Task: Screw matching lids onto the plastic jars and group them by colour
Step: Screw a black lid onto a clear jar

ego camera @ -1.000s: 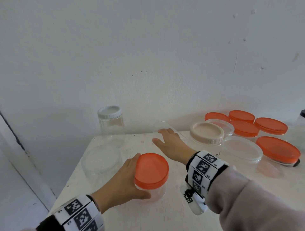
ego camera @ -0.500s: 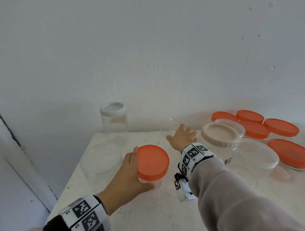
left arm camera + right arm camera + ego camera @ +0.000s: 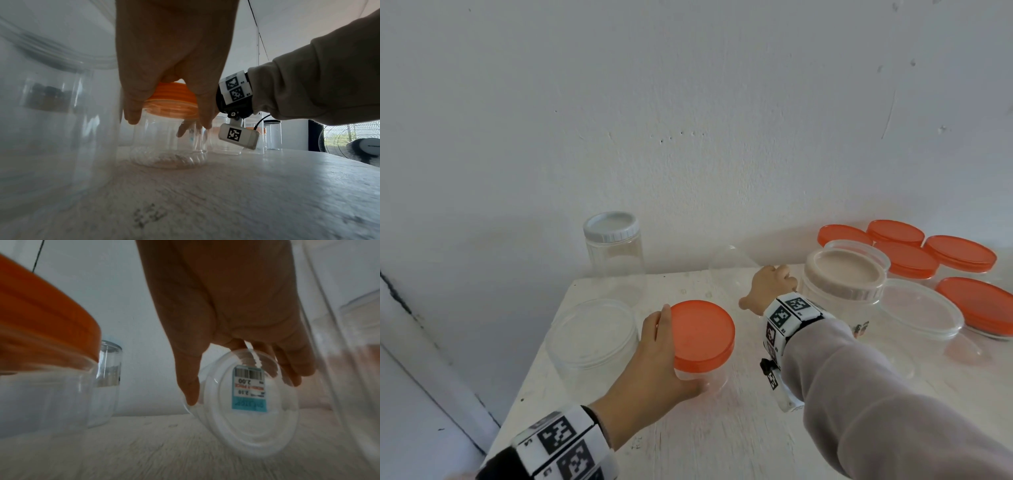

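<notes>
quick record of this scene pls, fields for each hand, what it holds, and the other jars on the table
left hand: grips the orange-lidded jar, upright on the table
right hand: holds a clear lidless jar tipped on its side near the wall, price sticker on its base
back left: tall white-lidded jar
front left: wide clear-lidded jar
right: beige-lidded jar, then a cluster of orange lids

a white bench (image 3: 722,442) with a scuffed, worn top stands pushed against a pale wall (image 3: 688,120) marked by small pits and hairline cracks. in the left wrist view, a standing fan (image 3: 357,142) with a wire grille sits beyond the bench's far edge, at the right.
</notes>
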Action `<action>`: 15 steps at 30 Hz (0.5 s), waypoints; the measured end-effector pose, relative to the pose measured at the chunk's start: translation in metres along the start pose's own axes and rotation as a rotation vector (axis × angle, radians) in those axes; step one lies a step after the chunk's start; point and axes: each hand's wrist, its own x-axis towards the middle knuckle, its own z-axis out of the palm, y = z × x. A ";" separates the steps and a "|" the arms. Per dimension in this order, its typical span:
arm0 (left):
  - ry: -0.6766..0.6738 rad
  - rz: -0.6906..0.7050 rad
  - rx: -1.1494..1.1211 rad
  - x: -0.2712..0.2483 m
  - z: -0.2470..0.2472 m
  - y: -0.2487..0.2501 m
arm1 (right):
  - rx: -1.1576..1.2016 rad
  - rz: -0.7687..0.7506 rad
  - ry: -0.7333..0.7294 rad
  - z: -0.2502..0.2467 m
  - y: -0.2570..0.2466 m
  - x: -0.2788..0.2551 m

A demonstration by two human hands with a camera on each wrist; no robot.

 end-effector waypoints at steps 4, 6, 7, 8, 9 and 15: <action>0.009 0.015 0.008 0.001 0.000 0.000 | -0.060 -0.066 0.105 -0.009 -0.001 -0.013; 0.009 0.022 0.018 0.001 0.000 0.002 | -0.089 -0.136 0.182 -0.016 -0.003 -0.024; 0.005 0.022 0.022 0.002 0.001 0.003 | -0.099 -0.171 0.210 -0.020 -0.004 -0.030; 0.000 0.019 0.024 0.002 0.002 0.005 | -0.102 -0.205 0.233 -0.026 -0.005 -0.036; -0.005 0.016 0.025 0.003 0.002 0.006 | -0.101 -0.235 0.259 -0.031 -0.005 -0.043; -0.010 0.045 0.026 0.009 0.011 0.021 | -0.005 -0.380 0.353 -0.064 0.003 -0.065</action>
